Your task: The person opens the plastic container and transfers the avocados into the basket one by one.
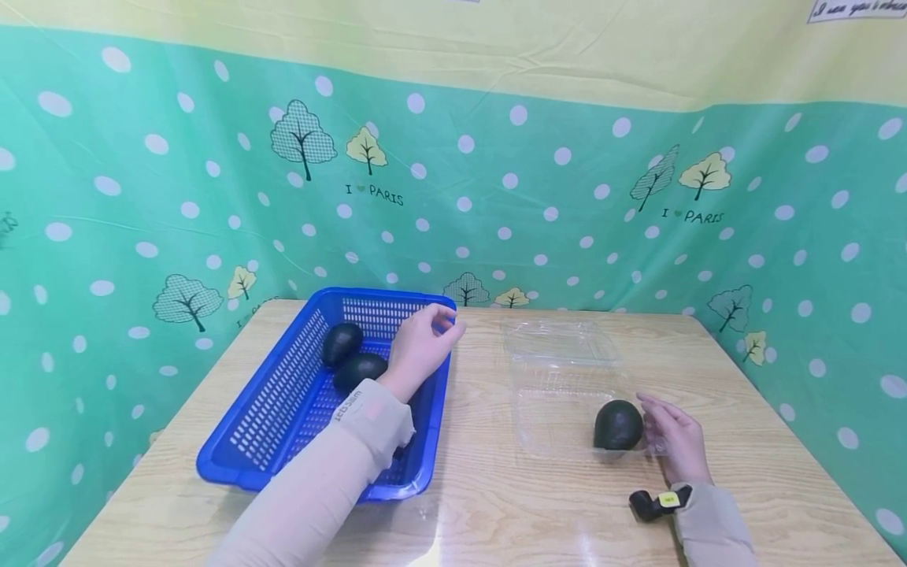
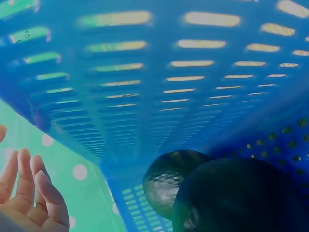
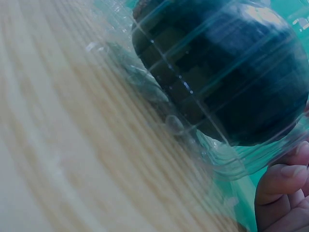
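My left hand [image 1: 423, 346] is over the right side of a blue plastic basket [image 1: 283, 398], fingers loosely bent and holding nothing. Two dark avocados, one at the back [image 1: 343, 344] and one nearer [image 1: 360, 372], lie in the basket; the sleeve partly covers its inside. In the left wrist view, the left hand's fingers [image 2: 39, 186] are spread apart beyond the basket wall. At the right, a clear plastic clamshell box [image 1: 553, 429] lies with its lid folded back, and an avocado [image 1: 618, 425] sits in its front right corner. My right hand [image 1: 676, 441] pinches the box's edge beside that avocado.
The wooden table [image 1: 489, 488] carries both containers, with the basket left and the box right. A green dotted cloth [image 1: 460, 173] hangs behind and along the sides. A black wrist camera [image 1: 643, 505] is strapped at the right sleeve.
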The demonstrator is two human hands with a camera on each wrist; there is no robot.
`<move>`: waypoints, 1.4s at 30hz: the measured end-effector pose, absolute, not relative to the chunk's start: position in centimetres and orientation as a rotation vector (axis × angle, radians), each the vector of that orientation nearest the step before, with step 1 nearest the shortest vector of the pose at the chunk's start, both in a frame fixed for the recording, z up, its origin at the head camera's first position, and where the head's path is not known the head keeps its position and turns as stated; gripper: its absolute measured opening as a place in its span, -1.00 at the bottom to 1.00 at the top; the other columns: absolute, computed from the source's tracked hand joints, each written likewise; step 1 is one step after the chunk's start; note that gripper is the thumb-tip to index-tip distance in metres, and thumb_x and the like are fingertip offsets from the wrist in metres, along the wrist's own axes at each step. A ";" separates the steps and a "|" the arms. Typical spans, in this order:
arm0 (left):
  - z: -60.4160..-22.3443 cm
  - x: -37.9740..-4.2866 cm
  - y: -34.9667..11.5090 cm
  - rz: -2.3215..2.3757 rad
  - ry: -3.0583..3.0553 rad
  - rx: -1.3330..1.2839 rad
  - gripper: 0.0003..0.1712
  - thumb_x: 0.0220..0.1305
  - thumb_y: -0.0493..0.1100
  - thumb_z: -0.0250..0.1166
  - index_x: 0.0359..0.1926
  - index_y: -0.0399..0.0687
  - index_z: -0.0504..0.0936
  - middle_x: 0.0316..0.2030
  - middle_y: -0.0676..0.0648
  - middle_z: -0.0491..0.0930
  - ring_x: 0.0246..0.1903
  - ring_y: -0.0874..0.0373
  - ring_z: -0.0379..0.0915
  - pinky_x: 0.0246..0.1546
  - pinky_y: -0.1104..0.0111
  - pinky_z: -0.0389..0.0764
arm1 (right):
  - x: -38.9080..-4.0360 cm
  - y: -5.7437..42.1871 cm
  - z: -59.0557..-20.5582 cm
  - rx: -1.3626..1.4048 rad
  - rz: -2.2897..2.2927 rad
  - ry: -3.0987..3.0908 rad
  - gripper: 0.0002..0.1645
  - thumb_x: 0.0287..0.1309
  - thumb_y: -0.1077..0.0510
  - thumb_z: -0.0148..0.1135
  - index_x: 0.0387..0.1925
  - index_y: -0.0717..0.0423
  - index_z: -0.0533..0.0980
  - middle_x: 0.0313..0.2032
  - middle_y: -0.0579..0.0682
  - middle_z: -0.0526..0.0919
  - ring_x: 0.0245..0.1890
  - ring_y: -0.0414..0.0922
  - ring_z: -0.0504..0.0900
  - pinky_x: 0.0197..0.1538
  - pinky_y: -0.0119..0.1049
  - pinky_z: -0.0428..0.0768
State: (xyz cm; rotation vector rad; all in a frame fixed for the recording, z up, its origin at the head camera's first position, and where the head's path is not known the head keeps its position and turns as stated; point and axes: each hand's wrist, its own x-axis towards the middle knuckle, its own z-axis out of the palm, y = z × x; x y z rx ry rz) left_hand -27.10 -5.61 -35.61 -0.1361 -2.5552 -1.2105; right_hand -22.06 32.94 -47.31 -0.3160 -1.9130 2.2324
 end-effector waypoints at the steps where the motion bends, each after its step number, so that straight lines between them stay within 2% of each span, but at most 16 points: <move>1: -35.5 -27.1 -5.6 -1.215 -2.552 -0.136 -0.64 0.26 0.13 0.27 -0.01 0.10 0.65 -0.23 0.05 0.70 -0.27 0.14 0.59 -0.27 0.25 0.56 | -22.0 32.9 -47.3 -0.317 2.235 -1.913 -0.83 0.31 0.10 0.26 -0.28 -0.22 0.75 -0.57 -0.27 0.54 -0.58 -0.36 0.46 -0.56 -0.53 0.45; 16: -32.7 -26.3 -5.3 -1.249 -2.442 -0.193 -0.64 0.30 0.12 0.27 -0.02 0.05 0.67 -0.23 0.03 0.70 -0.29 0.13 0.58 -0.36 0.30 0.51 | -22.0 32.8 -47.0 -0.339 2.249 -1.920 -0.80 0.31 0.10 0.25 -0.30 -0.27 0.74 -0.58 -0.28 0.52 -0.59 -0.36 0.45 -0.62 -0.52 0.42; 23: -31.8 -26.1 -4.6 -1.317 -2.396 -0.222 -0.67 0.30 0.10 0.28 -0.06 0.04 0.69 -0.21 0.02 0.70 -0.28 0.12 0.58 -0.32 0.31 0.53 | -22.0 32.8 -47.0 -0.346 2.245 -1.922 -0.80 0.31 0.09 0.26 -0.31 -0.28 0.74 -0.59 -0.28 0.52 -0.60 -0.37 0.43 -0.63 -0.53 0.40; 42: -30.1 -25.3 -2.6 -1.429 -2.336 -0.322 -0.70 0.28 0.07 0.31 -0.06 0.06 0.69 -0.23 0.04 0.68 -0.30 0.14 0.55 -0.36 0.34 0.52 | -21.9 32.8 -47.0 -0.341 2.241 -1.931 -0.80 0.32 0.09 0.25 -0.30 -0.28 0.74 -0.57 -0.28 0.53 -0.58 -0.37 0.44 -0.63 -0.54 0.41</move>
